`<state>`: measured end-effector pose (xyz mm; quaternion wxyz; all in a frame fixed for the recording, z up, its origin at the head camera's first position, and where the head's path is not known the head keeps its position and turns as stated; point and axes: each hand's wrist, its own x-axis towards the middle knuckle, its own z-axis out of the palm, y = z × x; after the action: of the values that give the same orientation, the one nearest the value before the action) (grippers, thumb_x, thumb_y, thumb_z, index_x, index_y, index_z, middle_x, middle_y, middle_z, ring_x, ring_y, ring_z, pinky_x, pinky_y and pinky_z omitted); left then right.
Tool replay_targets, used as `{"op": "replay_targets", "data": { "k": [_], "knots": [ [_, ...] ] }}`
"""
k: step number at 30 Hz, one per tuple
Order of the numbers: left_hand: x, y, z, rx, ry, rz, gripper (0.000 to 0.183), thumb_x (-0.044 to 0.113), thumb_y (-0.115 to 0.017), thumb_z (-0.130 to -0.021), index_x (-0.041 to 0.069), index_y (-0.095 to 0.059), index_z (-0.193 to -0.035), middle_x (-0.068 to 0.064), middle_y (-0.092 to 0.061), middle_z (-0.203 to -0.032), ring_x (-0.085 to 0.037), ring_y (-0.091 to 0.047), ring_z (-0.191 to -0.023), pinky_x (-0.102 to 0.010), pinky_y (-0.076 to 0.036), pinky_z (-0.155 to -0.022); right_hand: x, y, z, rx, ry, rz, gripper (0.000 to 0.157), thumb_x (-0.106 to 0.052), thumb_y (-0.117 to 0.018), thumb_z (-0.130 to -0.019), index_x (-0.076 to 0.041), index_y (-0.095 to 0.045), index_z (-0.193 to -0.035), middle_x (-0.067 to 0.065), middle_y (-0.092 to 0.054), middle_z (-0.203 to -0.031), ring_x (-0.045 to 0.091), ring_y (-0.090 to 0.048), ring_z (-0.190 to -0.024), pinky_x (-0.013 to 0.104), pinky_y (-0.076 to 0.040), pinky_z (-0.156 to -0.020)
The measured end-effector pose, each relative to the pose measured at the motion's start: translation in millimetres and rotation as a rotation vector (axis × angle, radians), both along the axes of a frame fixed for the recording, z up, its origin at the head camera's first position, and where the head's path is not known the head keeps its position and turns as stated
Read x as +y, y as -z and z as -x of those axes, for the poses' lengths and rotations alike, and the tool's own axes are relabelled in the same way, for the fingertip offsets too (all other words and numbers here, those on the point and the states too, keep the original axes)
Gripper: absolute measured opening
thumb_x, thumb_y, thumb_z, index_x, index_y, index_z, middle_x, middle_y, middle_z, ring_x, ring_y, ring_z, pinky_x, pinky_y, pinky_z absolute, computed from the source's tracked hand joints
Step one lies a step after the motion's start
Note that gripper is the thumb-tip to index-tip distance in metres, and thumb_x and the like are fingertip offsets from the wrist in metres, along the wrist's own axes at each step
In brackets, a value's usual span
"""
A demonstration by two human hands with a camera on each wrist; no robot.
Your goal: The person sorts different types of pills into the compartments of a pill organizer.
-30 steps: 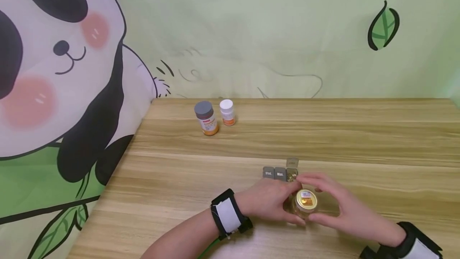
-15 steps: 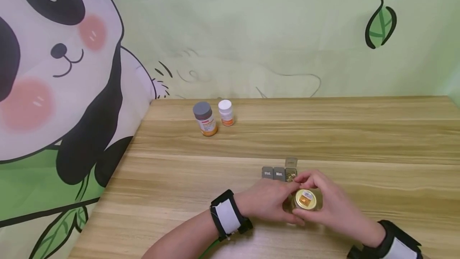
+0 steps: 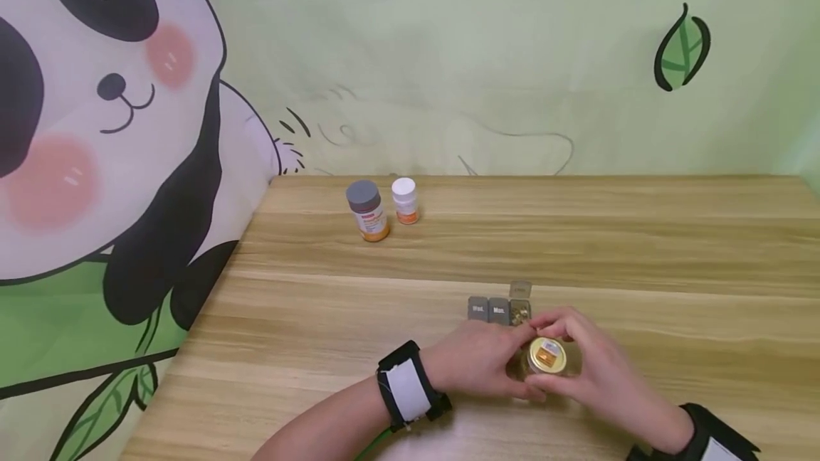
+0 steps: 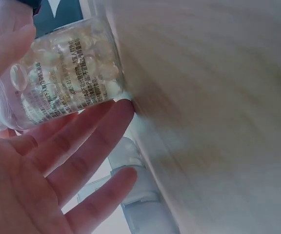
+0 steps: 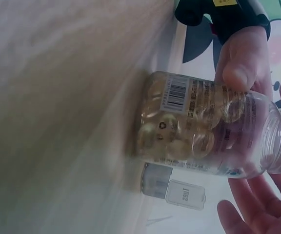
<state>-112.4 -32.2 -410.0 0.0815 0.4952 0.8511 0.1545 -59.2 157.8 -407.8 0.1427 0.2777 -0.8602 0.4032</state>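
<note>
A clear jar [image 4: 67, 73] of pale gold softgels stands on the table, topped by a gold lid [image 3: 547, 356] with a sticker. My left hand [image 3: 477, 358] holds the jar's body from the left, thumb on one side and fingers on the other. From the right, my right hand [image 3: 598, 372] pinches the lid's rim between thumb and forefinger. The jar's threaded neck [image 5: 279, 144] shows in the right wrist view. Just behind the hands lies a grey pill organizer [image 3: 489, 308]; its rightmost visible compartment has its flap up and gold softgels inside. My left hand hides its front part.
A bottle with a grey cap [image 3: 368, 210] and a smaller white bottle [image 3: 405, 200] stand upright at the back of the wooden table [image 3: 320, 347]. Behind the table hangs a green cloth [image 3: 448, 55] printed with a panda.
My right hand has moved left and closed its thumb and forefinger on the lid. The lid's sticker has turned. My left hand stays on the jar.
</note>
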Motion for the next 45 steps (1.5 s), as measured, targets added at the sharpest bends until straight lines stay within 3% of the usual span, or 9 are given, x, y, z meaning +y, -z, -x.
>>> {"op": "replay_targets", "data": {
  "k": [4,8,11,18,24,35,38,41,45],
  "knots": [
    [-4.3,-0.6,-0.2,-0.034,0.020,-0.002,0.065,0.064,-0.051,-0.079,0.017,-0.043,-0.123,0.014,-0.046,-0.070,0.002,-0.041,-0.058,-0.016,-0.031,-0.046,3.5,1.4,-1.5,-0.044,0.029,-0.024,0.048,-0.039,-0.078,-0.062,-0.025,-0.049,-0.098,-0.013,-0.056,-0.106,0.006,-0.054,-0.091,0.031,-0.046,-0.072],
    [-20.2,-5.8,5.2,-0.066,0.016,-0.039,0.055,0.059,-0.050,-0.083,0.017,-0.047,-0.118,0.010,-0.057,-0.086,0.004,-0.047,-0.071,-0.012,-0.036,-0.059,13.0,2.2,0.7,-0.052,0.045,-0.021,0.047,-0.032,-0.080,-0.061,-0.023,-0.051,-0.098,-0.011,-0.059,-0.101,0.005,-0.055,-0.089,0.031,-0.046,-0.070],
    [-36.9,-13.2,10.4,-0.088,-0.018,-0.095,0.047,0.054,-0.049,-0.087,0.017,-0.051,-0.116,0.009,-0.059,-0.099,0.004,-0.050,-0.084,-0.013,-0.037,-0.070,25.5,1.4,5.5,-0.033,0.076,-0.013,0.048,-0.023,-0.082,-0.060,-0.021,-0.052,-0.097,-0.009,-0.060,-0.099,0.005,-0.054,-0.088,0.029,-0.045,-0.069],
    [-68.0,-26.7,22.1,-0.089,-0.144,-0.235,0.034,0.044,-0.051,-0.090,0.018,-0.057,-0.109,0.008,-0.061,-0.097,0.003,-0.051,-0.083,-0.017,-0.039,-0.069,59.6,-1.8,28.4,-0.015,0.221,-0.051,0.047,-0.015,-0.081,-0.062,-0.015,-0.051,-0.098,-0.003,-0.061,-0.096,0.000,-0.052,-0.082,0.017,-0.040,-0.069],
    [-82.6,-21.8,33.3,-0.078,-0.236,-0.285,0.030,0.041,-0.052,-0.090,0.016,-0.059,-0.105,0.005,-0.062,-0.096,-0.001,-0.053,-0.082,-0.025,-0.043,-0.069,84.5,0.3,51.3,-0.103,0.309,-0.045,0.042,-0.017,-0.076,-0.071,-0.008,-0.049,-0.101,0.005,-0.057,-0.094,-0.002,-0.048,-0.081,0.015,-0.038,-0.070],
    [-83.7,-15.4,37.8,-0.098,-0.235,-0.259,0.033,0.045,-0.048,-0.091,0.017,-0.059,-0.104,0.006,-0.061,-0.096,0.000,-0.053,-0.081,-0.024,-0.043,-0.070,104.9,1.5,82.9,-0.122,0.352,-0.041,0.042,-0.022,-0.071,-0.078,-0.001,-0.046,-0.105,0.010,-0.054,-0.095,-0.002,-0.044,-0.081,0.016,-0.036,-0.072],
    [-82.6,-14.2,37.9,-0.090,-0.232,-0.253,0.033,0.045,-0.048,-0.091,0.017,-0.059,-0.104,0.006,-0.061,-0.095,0.001,-0.053,-0.081,-0.021,-0.042,-0.070,106.3,1.0,85.8,-0.130,0.358,-0.062,0.043,-0.024,-0.070,-0.078,-0.001,-0.046,-0.105,0.011,-0.054,-0.096,0.004,-0.047,-0.082,0.020,-0.038,-0.073],
    [-81.0,-14.0,37.5,-0.075,-0.226,-0.245,0.030,0.043,-0.049,-0.091,0.017,-0.059,-0.104,0.008,-0.061,-0.095,0.001,-0.053,-0.081,-0.020,-0.041,-0.069,104.7,-2.1,84.3,-0.126,0.360,-0.094,0.051,-0.026,-0.071,-0.077,0.000,-0.044,-0.112,0.016,-0.054,-0.102,0.018,-0.050,-0.092,0.033,-0.039,-0.079],
    [-76.2,-17.7,39.1,-0.036,-0.200,-0.197,0.029,0.041,-0.051,-0.090,0.018,-0.058,-0.106,0.008,-0.061,-0.097,0.000,-0.052,-0.082,-0.019,-0.040,-0.069,90.4,-13.3,79.0,0.048,0.321,-0.179,0.061,-0.024,-0.075,-0.072,0.002,-0.045,-0.118,0.020,-0.051,-0.112,0.034,-0.046,-0.102,0.049,-0.034,-0.084]
  ]
}}
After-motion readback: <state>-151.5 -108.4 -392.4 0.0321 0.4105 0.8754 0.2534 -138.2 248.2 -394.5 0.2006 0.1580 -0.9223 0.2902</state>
